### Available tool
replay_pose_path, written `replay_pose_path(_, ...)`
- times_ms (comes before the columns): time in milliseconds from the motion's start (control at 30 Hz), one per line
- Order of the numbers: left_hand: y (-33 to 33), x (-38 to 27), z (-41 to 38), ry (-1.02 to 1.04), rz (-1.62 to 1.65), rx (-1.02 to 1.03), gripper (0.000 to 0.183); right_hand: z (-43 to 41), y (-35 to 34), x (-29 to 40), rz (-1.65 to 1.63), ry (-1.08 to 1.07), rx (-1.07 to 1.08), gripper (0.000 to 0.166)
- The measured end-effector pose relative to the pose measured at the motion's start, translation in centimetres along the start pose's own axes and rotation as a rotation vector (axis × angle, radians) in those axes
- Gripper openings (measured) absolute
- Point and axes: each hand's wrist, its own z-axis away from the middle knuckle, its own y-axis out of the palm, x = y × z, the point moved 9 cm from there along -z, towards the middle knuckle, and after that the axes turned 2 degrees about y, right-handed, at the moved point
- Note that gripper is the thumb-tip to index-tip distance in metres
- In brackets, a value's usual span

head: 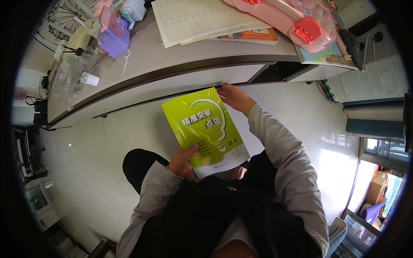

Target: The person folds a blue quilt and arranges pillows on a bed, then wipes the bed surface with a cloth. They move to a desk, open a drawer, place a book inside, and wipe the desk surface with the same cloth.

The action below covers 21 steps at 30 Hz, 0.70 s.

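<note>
A green and white paperback workbook (pixel 206 129) with a light-bulb drawing and printed writing on its cover lies tilted above my lap. My left hand (pixel 182 161) grips its lower left edge, thumb on the cover and the other fingers underneath. At the upper right corner of the book is my right hand (pixel 238 99), its fingertips close to both the book's edge and the lower edge of the white desk front (pixel 193 79). Part of those fingers is hidden, so whether they hold the book or only touch it is unclear.
On the desk top (pixel 142 54) are papers (pixel 206 19), a pink clear-lidded case (pixel 290 22), a purple basket (pixel 114 37), a white cap (pixel 89 79) and crumpled clear plastic (pixel 64 84). A dark gap (pixel 274 71) shows in the desk front. Curtains (pixel 371 119) hang at right.
</note>
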Motion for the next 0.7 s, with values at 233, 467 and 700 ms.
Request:
replay_pose_path(233,-2.3,-0.9,-0.2,0.032,-0.004,-0.018,0.043,-4.0,-1.5,-1.9,-0.346,0.009,0.002,0.016)
replay_pose_path(467,-0.4,-7.2,4.6,0.071,-0.632,0.125,0.036,-2.7,-2.8,-4.5,-0.064,-0.163,0.007,0.020)
replay_pose_path(700,8.5,-15.8,9.6,0.375,-1.462,0.576,0.047,4.9,-2.1,-7.1,-0.335,-0.088,-0.121,0.026)
